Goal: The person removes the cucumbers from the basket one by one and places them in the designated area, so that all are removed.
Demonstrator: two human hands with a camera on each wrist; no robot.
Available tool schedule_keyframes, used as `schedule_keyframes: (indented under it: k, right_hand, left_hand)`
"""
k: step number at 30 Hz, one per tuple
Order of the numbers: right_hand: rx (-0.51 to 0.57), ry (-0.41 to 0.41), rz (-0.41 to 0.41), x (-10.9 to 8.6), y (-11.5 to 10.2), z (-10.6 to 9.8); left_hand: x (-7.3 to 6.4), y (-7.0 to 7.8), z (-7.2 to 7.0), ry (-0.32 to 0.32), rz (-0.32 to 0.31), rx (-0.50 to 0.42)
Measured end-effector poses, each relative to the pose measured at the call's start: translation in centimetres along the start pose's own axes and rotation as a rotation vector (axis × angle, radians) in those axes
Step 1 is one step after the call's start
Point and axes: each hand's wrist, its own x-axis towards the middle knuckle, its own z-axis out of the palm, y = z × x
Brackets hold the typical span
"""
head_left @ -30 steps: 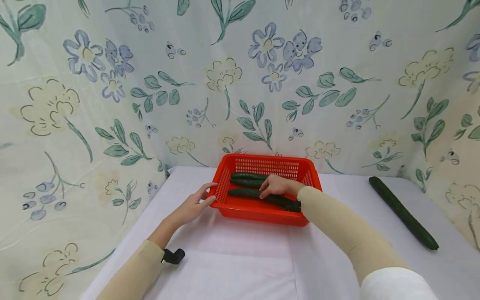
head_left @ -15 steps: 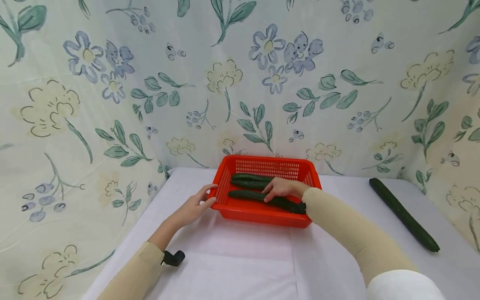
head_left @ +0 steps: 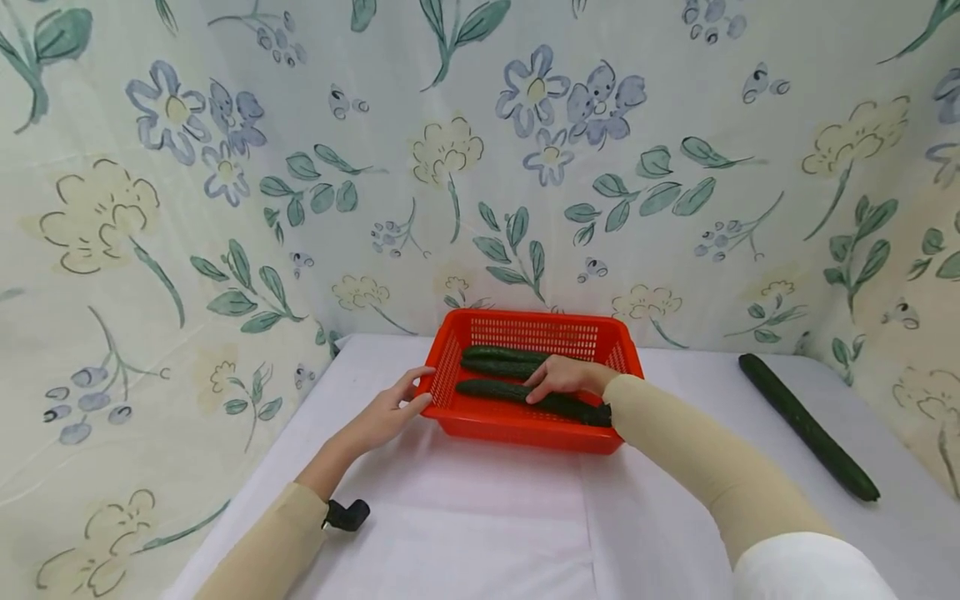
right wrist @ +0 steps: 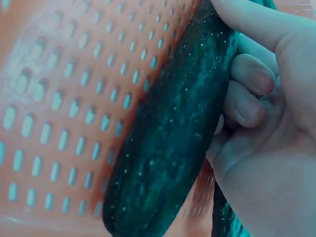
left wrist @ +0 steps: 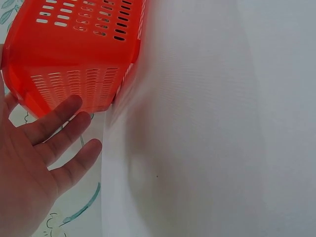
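A red perforated basket (head_left: 517, 433) stands near the back of the white-covered table. Inside it, dark green cucumbers (head_left: 491, 352) lie side by side toward the back. A cucumber (head_left: 487, 387) lies apart in front of these, its left end showing. My right hand (head_left: 562, 375) holds that front cucumber; the right wrist view has the thumb along its top and the other fingers curled at its side. My left hand (head_left: 390, 412) is at the basket's left rim, thumb and forefinger touching it. In the left wrist view its other fingers (left wrist: 74, 168) stretch out loosely beside the end wall.
Far to the right, another long cucumber (head_left: 806, 429) lies slanted on the white cloth (head_left: 480, 542). A floral curtain (head_left: 360, 208) rises behind the table and along both sides. A small black camera (head_left: 347, 515) is worn on the left wrist.
My right hand has shifted slightly to the right along the front cucumber, then stayed almost still. The left hand has kept its place at the basket's rim.
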Motion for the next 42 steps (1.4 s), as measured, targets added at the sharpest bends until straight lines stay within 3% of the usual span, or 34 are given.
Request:
schedule_keyframes:
  k: [25, 42]
  right_hand:
    - [0.029, -0.003, 0.013, 0.2, 0.0, -0.3]
    - [0.105, 0.053, -0.003, 0.0, -1.3, -1.0]
  left_hand:
    - [0.2, -0.2, 0.1, 0.006, -0.013, -0.012]
    - [0.0, -0.3, 0.0, 0.0, -0.007, -0.024]
